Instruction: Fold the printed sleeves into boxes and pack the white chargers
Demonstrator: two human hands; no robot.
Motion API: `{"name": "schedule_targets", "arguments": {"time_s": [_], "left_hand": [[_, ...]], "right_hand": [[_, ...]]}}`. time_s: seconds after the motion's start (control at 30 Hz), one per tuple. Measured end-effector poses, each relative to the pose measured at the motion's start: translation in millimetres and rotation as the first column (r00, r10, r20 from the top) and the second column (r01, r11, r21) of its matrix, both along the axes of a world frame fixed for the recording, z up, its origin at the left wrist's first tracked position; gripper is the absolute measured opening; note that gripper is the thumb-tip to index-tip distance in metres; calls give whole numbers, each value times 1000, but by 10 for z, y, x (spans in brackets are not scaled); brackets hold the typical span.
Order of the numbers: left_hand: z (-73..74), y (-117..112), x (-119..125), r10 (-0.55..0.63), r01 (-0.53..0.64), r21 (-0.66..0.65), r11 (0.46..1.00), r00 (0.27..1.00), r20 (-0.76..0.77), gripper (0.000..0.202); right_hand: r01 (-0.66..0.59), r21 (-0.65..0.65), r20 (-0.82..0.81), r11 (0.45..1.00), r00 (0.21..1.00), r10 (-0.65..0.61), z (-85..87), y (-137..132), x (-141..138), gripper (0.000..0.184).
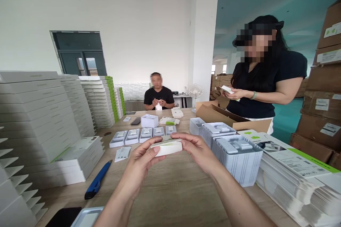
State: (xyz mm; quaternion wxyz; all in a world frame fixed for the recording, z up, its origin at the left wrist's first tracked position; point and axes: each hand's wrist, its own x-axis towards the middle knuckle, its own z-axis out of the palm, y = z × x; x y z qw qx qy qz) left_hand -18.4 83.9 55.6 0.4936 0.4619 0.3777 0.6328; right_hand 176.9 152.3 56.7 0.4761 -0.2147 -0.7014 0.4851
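Bare hands [142, 163] around white cardboard box [166, 148]

No wording can be read anywhere; all the print is too small or too blurred. Lines of small print show on a leaflet [123, 154] lying on the worktop [170, 195] to the left of the left grip [142, 165]. More small print and a green band mark the stacked printed cards [295, 159] to the right of the right grip [194, 150]. White labels [322, 104] on the brown cartons [317, 81] farther right are also illegible. Any marking on the white box [167, 148] between the grips cannot be made out.
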Motion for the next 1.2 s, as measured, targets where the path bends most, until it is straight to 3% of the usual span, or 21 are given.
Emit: {"name": "schedule_targets", "arguments": {"time_s": [0.13,0.3,0.5,0.6,0.7,0.77,0.83,0.9,0.97,1.07,1.1,1.13,1.2], "left_hand": [[23,3,17,-20,20,-13,1000,1000,-13,33],[35,-3,28,39,-39,-19,999,998,-41,34],[-30,23,36,70,-71,-13,997,997,-30,34],[4,7,41,22,-21,-41,999,1000,16,34],[66,-24,25,-45,54,-112,992,996,77,38],[97,-45,-9,-101,101,-131,986,995,9,45],[109,-67,-60,-91,72,-113,991,980,-178,53],[103,-89,-115,46,-51,0,999,904,-425,53],[84,-109,-157,233,-124,209,970,717,-657,58],[24,-142,-183,422,20,469,883,403,-812,73],[-9,-158,-182,464,81,523,848,363,-808,70],[-52,-179,-177,482,131,558,819,369,-795,64],[-178,-242,-157,454,89,565,821,500,-738,47]], "right_hand": [[-13,71,59,997,998,9,46,-14,56,29],[-48,79,88,996,995,41,42,-31,53,30],[71,111,74,991,994,-79,15,-51,-27,25],[32,148,113,988,992,-49,8,-64,-2,40],[97,297,133,950,981,-142,0,-62,41,60],[166,307,86,937,976,-201,-7,-38,55,59],[188,176,-3,966,982,-191,-15,4,48,50],[164,-7,-106,986,981,-164,-25,50,18,43],[103,-158,-182,982,974,-131,-44,83,-34,42],[-25,-323,-197,946,980,-41,-95,88,-122,45],[-64,-355,-164,933,987,6,-118,84,-146,43],[-92,-370,-103,925,993,57,-144,82,-163,42],[-78,-331,82,940,990,111,-197,95,-178,48]]}}
